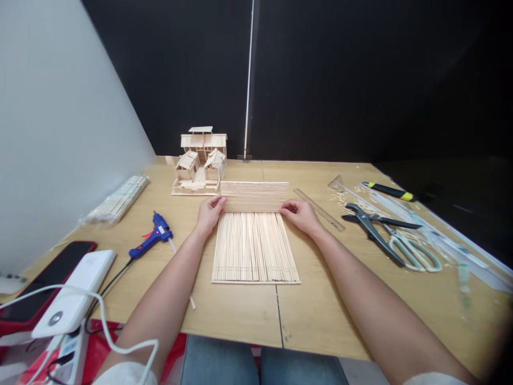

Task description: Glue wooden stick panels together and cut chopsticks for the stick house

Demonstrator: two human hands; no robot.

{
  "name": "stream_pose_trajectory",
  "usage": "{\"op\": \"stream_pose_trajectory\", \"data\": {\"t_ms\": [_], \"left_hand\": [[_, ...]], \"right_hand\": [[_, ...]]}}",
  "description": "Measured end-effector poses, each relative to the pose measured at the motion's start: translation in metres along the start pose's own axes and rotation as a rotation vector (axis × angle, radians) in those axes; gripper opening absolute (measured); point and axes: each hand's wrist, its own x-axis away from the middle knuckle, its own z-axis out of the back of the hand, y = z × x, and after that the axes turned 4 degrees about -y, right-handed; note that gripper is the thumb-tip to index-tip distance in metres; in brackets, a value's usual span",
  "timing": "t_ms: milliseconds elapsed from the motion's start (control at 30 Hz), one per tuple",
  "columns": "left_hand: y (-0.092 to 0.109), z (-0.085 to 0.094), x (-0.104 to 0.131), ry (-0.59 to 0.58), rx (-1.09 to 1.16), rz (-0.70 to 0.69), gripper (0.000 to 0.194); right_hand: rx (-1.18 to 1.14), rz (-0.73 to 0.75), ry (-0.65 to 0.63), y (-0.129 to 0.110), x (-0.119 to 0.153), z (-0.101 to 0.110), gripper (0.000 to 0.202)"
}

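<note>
My left hand pinches the left end of a narrow wooden stick panel, made of thin sticks laid side by side. At the panel's right end, the fingers of my right hand are closed on it. The panel is held tilted up across the far edge of a larger stick mat, which lies flat on the table with its sticks running away from me. A crosswise stick borders the mat's near edge. Whether the panel touches the mat all along is hard to see.
A small wooden model house stands behind to the left. Left lie a blue glue gun, bagged sticks, a phone and a white power bank. Right are a ruler, pliers, scissors and a utility knife.
</note>
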Motion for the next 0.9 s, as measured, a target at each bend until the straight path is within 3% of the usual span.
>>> {"op": "stream_pose_trajectory", "data": {"t_ms": [900], "left_hand": [[-0.0058,0.0020,-0.0060,-0.004,-0.063,-0.072,0.033]], "right_hand": [[0.061,0.007,0.035,-0.0025,0.0023,-0.0003,0.016]]}}
